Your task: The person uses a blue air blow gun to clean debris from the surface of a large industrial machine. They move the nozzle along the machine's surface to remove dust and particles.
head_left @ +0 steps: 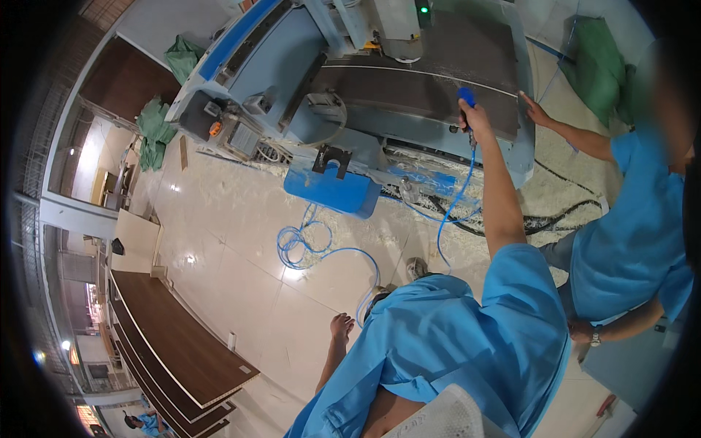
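Note:
My right hand (475,120) reaches out over the machine bed, its fingers wrapped round a blue air blow gun (466,95). A blue air hose (461,193) runs down from the gun toward the floor. Under the gun lies a dark brown surface (409,91) crossed by a thin pale strip, with some pale dust on it. Low at my left side hangs my left hand (342,326), loosely curled and apart, with nothing visible in it. Close by it passes the coiled hose (299,244) on the floor.
A co-worker in blue (628,226) stands at my right, one hand (537,111) at the machine's edge. A blue box-like cover (332,191) juts from the machine (321,120). Black cables (555,219) and sawdust lie below. Brown boards (175,336) are stacked at left.

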The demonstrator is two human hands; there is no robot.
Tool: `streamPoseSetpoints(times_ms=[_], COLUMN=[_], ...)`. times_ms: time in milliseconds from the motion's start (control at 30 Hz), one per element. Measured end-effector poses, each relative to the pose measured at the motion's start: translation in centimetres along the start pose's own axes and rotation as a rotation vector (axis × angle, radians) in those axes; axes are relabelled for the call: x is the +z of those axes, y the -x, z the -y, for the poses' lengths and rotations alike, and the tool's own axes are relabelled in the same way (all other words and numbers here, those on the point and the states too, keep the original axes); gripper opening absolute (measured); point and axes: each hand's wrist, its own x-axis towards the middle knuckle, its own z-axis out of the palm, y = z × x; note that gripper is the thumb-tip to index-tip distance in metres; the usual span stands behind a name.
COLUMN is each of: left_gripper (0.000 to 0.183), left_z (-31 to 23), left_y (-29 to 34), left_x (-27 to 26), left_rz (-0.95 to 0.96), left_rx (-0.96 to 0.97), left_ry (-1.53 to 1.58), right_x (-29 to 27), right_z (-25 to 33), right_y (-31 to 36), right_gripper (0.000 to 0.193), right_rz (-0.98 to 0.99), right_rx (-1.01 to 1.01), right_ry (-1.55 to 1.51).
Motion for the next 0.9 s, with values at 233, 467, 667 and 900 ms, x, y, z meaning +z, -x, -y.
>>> streamPoseSetpoints(times_ms=[233,467,667,900], left_gripper=[0.031,0.031,0.035,0.032], left_z=[0.7,-0.8,-3.4,0.3], left_y=[-2.5,-2.4,-0.7,0.8], left_x=[2.3,1.4,1.6,3.2], left_rz=[0.079,0.076,0.011,-0.024], left_rx=[-0.017,-0.073,0.06,-0.002], left_ry=[-0.006,-0.183,-0.062,-0.005], right_x=[-4.7,1.9,10.2,13.8], right_z=[-1.5,-0.8,-1.9,-0.9], right_y=[-0.8,-5.8,-9.1,-9.1], right_gripper=[0.032,0.03,0.037,0.04], right_rz=[-0.033,0.057,-0.076,0.055], right_rx=[0.094,0.086,-0.275,-0.318], right_ry=[-0.128,-0.163,0.826,1.221])
